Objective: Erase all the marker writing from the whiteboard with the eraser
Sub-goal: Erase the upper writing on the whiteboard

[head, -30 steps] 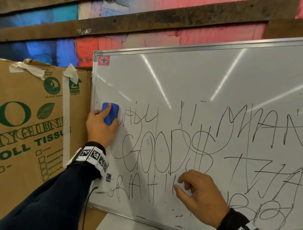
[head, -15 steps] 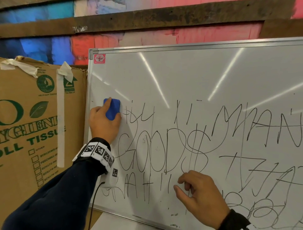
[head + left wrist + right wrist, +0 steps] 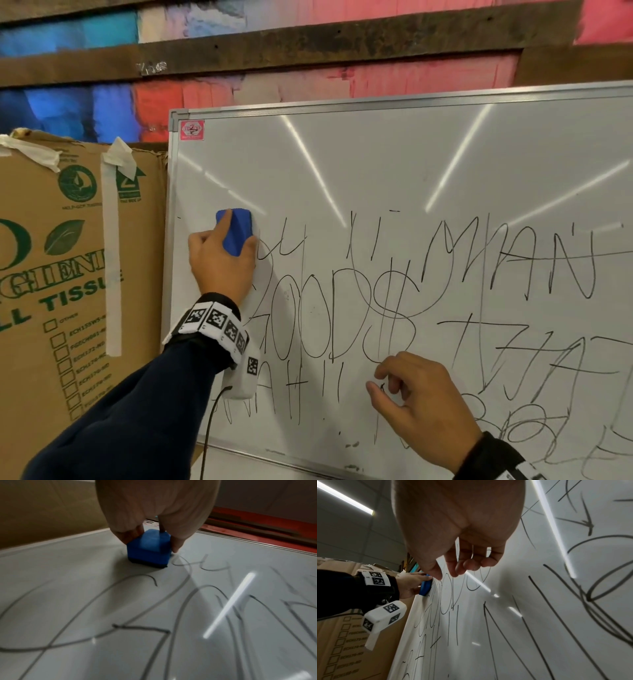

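Note:
A whiteboard [image 3: 394, 164] leans against the wall, its lower half covered in black marker writing [image 3: 342, 308]. My left hand [image 3: 219, 263] grips a blue eraser [image 3: 236, 231] and presses it flat on the board near the upper left of the writing; the left wrist view shows the eraser [image 3: 149, 547] with its dark felt on the board, my fingers [image 3: 176, 545] round its sides. My right hand [image 3: 418, 407] hovers low at the board's middle, fingers loosely curled and holding nothing, fingertips [image 3: 453, 570] close to the surface.
A large cardboard tissue box [image 3: 68, 274] stands just left of the board's frame [image 3: 171, 205]. Dark wooden beams [image 3: 308, 44] and a painted wall run behind and above. The board's upper half bears no writing.
My left hand has slid the eraser to the right along the top row of writing, wiping away the first letters there. The right hand has stayed in place.

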The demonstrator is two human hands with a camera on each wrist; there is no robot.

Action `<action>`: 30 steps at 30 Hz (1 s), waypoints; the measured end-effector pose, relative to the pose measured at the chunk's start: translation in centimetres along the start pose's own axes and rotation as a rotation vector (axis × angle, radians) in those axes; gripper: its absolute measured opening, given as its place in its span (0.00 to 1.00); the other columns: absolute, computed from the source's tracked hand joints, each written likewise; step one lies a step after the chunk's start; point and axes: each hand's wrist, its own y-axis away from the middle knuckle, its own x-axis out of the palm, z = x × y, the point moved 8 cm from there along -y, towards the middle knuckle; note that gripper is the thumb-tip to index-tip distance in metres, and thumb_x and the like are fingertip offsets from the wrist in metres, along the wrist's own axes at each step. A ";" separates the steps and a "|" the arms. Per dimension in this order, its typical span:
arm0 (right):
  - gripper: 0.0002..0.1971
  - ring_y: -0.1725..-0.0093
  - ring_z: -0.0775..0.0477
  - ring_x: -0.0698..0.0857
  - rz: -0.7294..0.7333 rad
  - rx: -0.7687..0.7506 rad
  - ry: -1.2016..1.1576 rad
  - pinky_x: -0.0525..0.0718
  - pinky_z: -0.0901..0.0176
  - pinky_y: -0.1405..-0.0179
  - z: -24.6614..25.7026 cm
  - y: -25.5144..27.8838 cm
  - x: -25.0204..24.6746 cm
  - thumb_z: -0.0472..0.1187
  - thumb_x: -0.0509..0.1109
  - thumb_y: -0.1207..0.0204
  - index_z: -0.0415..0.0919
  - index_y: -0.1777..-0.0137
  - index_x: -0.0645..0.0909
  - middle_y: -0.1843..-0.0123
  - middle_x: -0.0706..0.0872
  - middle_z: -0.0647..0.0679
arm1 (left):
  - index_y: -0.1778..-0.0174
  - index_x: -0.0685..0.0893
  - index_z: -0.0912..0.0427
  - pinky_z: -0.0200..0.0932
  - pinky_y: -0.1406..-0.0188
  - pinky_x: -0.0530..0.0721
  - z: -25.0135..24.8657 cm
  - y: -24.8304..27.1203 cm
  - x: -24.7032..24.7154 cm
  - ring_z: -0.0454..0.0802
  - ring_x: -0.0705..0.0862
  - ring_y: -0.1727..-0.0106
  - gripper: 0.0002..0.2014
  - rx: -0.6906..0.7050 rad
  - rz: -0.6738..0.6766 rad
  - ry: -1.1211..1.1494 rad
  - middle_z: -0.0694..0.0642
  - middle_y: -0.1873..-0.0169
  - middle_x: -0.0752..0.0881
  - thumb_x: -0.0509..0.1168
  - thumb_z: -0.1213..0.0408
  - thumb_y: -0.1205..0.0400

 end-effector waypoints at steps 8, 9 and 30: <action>0.11 0.62 0.56 0.80 -0.032 0.004 -0.009 0.76 0.71 0.70 -0.3 0.7 -1.2 0.65 0.65 0.26 0.62 0.56 0.81 0.68 0.77 0.64 | 0.21 0.74 0.47 0.38 0.37 0.73 -0.2 0.4 -0.4 0.53 0.78 0.44 0.32 -0.004 -0.031 -0.027 0.58 0.42 0.74 0.73 0.50 0.22; 0.10 0.62 0.56 0.80 -0.039 0.008 -0.005 0.76 0.71 0.71 -0.5 0.8 -1.5 0.64 0.65 0.26 0.61 0.56 0.81 0.68 0.77 0.64 | 0.21 0.74 0.48 0.37 0.37 0.72 -0.1 0.4 -0.6 0.53 0.78 0.43 0.32 -0.020 -0.043 -0.030 0.58 0.42 0.74 0.73 0.50 0.21; 0.16 0.63 0.56 0.80 -0.072 0.041 0.055 0.79 0.67 0.66 -2.4 2.7 -5.9 0.68 0.59 0.26 0.61 0.53 0.82 0.66 0.78 0.63 | 0.24 0.78 0.44 0.42 0.32 0.77 -8.8 5.9 6.4 0.47 0.76 0.39 0.31 0.154 0.162 0.176 0.51 0.39 0.72 0.77 0.54 0.24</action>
